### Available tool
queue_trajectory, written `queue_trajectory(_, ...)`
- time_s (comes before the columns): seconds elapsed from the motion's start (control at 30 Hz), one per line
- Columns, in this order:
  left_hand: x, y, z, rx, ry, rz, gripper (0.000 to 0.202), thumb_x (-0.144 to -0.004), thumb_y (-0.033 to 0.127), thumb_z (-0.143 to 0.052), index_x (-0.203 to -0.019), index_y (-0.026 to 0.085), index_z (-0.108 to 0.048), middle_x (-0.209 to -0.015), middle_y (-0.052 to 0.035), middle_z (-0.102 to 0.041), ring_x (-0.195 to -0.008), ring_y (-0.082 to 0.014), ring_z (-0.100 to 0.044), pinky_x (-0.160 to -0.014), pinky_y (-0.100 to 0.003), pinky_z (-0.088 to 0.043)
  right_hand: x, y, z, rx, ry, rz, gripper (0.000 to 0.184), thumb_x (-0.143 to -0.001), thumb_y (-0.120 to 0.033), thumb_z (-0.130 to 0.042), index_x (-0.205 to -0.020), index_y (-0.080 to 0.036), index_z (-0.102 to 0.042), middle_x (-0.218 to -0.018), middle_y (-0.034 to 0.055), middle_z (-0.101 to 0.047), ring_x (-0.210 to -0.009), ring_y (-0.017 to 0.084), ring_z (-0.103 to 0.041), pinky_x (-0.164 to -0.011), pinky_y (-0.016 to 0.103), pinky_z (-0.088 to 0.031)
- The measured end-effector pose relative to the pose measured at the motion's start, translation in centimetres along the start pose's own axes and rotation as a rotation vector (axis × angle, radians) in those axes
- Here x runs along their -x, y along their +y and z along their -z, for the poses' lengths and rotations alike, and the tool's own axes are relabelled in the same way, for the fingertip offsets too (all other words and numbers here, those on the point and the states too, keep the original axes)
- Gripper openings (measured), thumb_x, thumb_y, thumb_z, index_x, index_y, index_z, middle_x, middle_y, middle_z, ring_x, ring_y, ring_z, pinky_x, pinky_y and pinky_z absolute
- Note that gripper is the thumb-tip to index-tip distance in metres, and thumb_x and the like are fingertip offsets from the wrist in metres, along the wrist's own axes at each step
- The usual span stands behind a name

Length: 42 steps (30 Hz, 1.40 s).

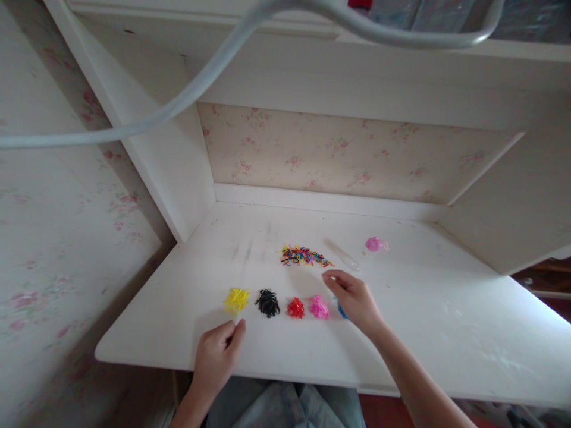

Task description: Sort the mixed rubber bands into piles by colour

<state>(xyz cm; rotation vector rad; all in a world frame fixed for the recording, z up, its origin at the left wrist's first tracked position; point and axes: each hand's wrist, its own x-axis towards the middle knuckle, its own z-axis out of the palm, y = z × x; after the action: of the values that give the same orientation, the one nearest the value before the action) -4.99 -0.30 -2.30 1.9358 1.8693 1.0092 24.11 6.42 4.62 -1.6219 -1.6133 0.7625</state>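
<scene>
A mixed pile of small coloured bands (304, 256) lies mid-desk. In front of it sit sorted heaps in a row: yellow (236, 299), black (267, 302), red (295, 308) and pink (319, 307), with a blue heap (341, 311) mostly hidden under my right hand. My right hand (353, 298) hovers between the mixed pile and the row, fingers curled and pinched together; what they hold, if anything, is too small to see. My left hand (217, 355) rests near the desk's front edge below the yellow heap, fingers loosely curled with nothing visible in them.
A clear plastic bag (342, 255) and a pink object (376, 244) lie behind my right hand on the white desk (446, 321). Shelf walls close in both sides and the top. A pale tube (187, 95) crosses overhead. My lap shows below the front edge.
</scene>
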Motion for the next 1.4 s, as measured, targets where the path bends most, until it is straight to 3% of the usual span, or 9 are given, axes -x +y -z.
queue_trajectory(0.13, -0.7, 1.5, 0.4, -0.049, -0.093, 0.044, 0.043, -0.087, 0.041, -0.041, -0.052, 0.018, -0.033, -0.044, 0.0061, -0.035, -0.042, -0.0060, -0.037, -0.047, -0.020, -0.027, 3.7, 7.7, 4.9, -0.140, 0.353, -0.272, 0.049, -0.073, -0.057, -0.055, -0.098, -0.015, -0.065, -0.069, 0.0017, -0.060, -0.056, 0.012, -0.047, -0.049, 0.022, -0.033)
queue_trajectory(0.27, -2.1, 5.5, 0.3, -0.203, -0.255, -0.137, 0.039, -0.089, 0.039, -0.038, -0.057, 0.018, -0.045, -0.053, 0.0033, -0.052, -0.051, -0.0087, -0.048, -0.053, -0.021, -0.030, 7.5, 12.0, 6.8, -0.007, 0.538, -0.440, 0.050, -0.072, -0.059, -0.055, -0.100, -0.018, -0.066, -0.074, 0.0025, -0.063, -0.064, 0.015, -0.053, -0.055, 0.023, -0.038)
queue_trajectory(0.4, -5.3, 9.9, -1.6, -0.206, -0.374, -0.269, 0.030, -0.089, 0.036, -0.038, -0.070, 0.022, -0.058, -0.074, 0.0008, -0.065, -0.070, -0.0120, -0.059, -0.062, -0.022, -0.036, 8.4, 11.9, 6.4, 0.052, 0.493, -0.431, 0.052, -0.073, -0.060, -0.052, -0.099, -0.018, -0.068, -0.073, 0.0028, -0.065, -0.066, 0.016, -0.056, -0.057, 0.023, -0.039)
queue_trajectory(0.5, -8.8, 11.6, -4.5, -0.226, -0.484, -0.250, 0.021, -0.083, 0.035, -0.047, -0.079, 0.024, -0.064, -0.081, 0.0010, -0.068, -0.075, -0.0127, -0.062, -0.066, -0.021, -0.040, 7.8, 11.5, 6.1, 0.040, 0.387, -0.387, 0.053, -0.074, -0.061, -0.049, -0.099, -0.018, -0.068, -0.068, 0.0017, -0.064, -0.062, 0.015, -0.055, -0.056, 0.022, -0.038)
queue_trajectory(0.7, -13.7, 12.1, -9.9, -0.312, -0.431, -0.207, 0.023, -0.083, 0.031, -0.046, -0.098, 0.025, -0.063, -0.101, -0.0022, -0.067, -0.089, -0.0172, -0.062, -0.074, -0.027, -0.044, 7.9, 12.4, 6.8, -0.088, 0.381, -0.379, 0.051, -0.076, -0.059, -0.051, -0.100, -0.017, -0.067, -0.063, -0.0011, -0.060, -0.054, 0.012, -0.048, -0.050, 0.021, -0.033)
queue_trajectory(0.93, -14.0, 12.7, -12.0, -0.411, -0.385, -0.225, 0.028, -0.089, 0.029, -0.036, -0.097, 0.020, -0.061, -0.100, -0.0084, -0.065, -0.091, -0.0198, -0.061, -0.077, -0.031, -0.044, 8.1, 12.4, 7.2, -0.201, 0.463, -0.354, 0.049, -0.074, -0.055, -0.056, -0.098, -0.015, -0.068, -0.068, 0.0016, -0.062, -0.059, 0.013, -0.050, -0.054, 0.021, -0.036)
queue_trajectory(1.17, -13.8, 13.0, -10.4, -0.401, -0.339, -0.266, 0.028, -0.091, 0.029, -0.034, -0.096, 0.021, -0.060, -0.098, -0.0062, -0.064, -0.088, -0.0174, -0.061, -0.075, -0.029, -0.045, 8.4, 12.9, 7.0, -0.218, 0.495, -0.344, 0.045, -0.073, -0.053, -0.058, -0.097, -0.016, -0.067, -0.074, 0.0013, -0.062, -0.063, 0.012, -0.051, -0.056, 0.021, -0.037)
queue_trajectory(1.27, -13.4, 12.1, -7.6, -0.376, -0.294, -0.266, 0.027, -0.092, 0.031, -0.033, -0.097, 0.023, -0.058, -0.101, -0.0034, -0.064, -0.090, -0.0157, -0.061, -0.077, -0.027, -0.044, 8.6, 13.0, 6.9, -0.198, 0.509, -0.354, 0.045, -0.073, -0.054, -0.058, -0.097, -0.017, -0.067, -0.073, 0.0009, -0.062, -0.064, 0.013, -0.051, -0.057, 0.021, -0.038)
queue_trajectory(1.4, -12.0, 8.6, -2.7, -0.310, -0.143, -0.228, 0.029, -0.092, 0.035, -0.033, -0.096, 0.021, -0.058, -0.098, -0.0034, -0.065, -0.088, -0.0157, -0.061, -0.074, -0.025, -0.045, 8.7, 12.9, 6.9, -0.171, 0.502, -0.368, 0.047, -0.073, -0.054, -0.057, -0.098, -0.016, -0.067, -0.074, 0.0018, -0.063, -0.063, 0.013, -0.052, -0.056, 0.021, -0.038)
